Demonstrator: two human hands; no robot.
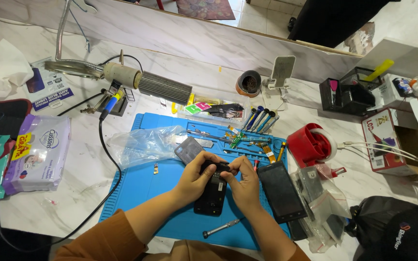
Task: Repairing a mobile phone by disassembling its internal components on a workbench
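A black opened phone body (211,195) lies lengthwise on the blue work mat (146,193). My left hand (197,176) grips its upper left side, fingers curled over the top end. My right hand (243,181) pinches the same top end from the right, fingertips pressed against a small part there that I cannot make out. A black phone screen panel (280,192) rests on the mat just right of my right hand. A grey rectangular part (188,150) lies just above my left hand. A small screwdriver (221,227) lies on the mat below the phone.
A clear plastic bag (143,143) lies at the mat's upper left; tweezers and several precision drivers (260,121) at its top. A red tape dispenser (313,143) stands right, a soldering iron (110,104) and its cable left, a wipes pack (39,152) far left.
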